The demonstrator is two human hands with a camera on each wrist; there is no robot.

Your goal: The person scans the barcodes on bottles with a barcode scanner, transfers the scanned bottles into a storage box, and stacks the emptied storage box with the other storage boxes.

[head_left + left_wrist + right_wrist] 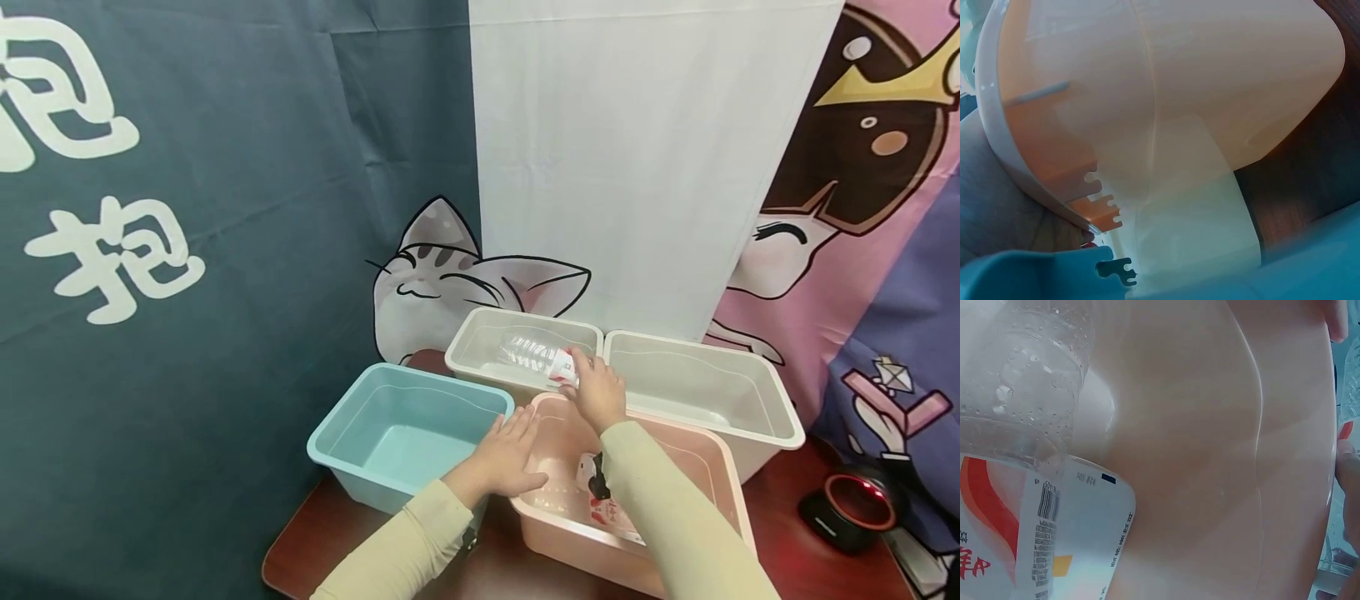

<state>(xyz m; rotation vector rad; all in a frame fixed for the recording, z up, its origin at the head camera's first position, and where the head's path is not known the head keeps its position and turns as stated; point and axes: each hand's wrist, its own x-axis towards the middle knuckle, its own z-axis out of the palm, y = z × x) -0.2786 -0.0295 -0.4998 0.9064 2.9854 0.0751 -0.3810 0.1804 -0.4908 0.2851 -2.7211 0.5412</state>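
A clear plastic bottle [528, 352] with a red and white label lies sideways in my right hand [602, 396], which grips its labelled end. Hand and bottle are over the back left cream bin [461, 346]. My left hand [504, 458] rests with straight fingers on the neighbouring rims of the blue bin [341, 467] and the pink bin [562, 537]. Inside the pink bin lies another clear bottle [1022, 381] with a red and white label, beside a white printed item [1100, 512] of unclear kind. My right forearm hides part of that bin.
A second cream bin [765, 400] stands at the back right. On the brown table [787, 508], a black round device [855, 508] with a red light sits at the right. Printed curtains [637, 150] hang behind the bins.
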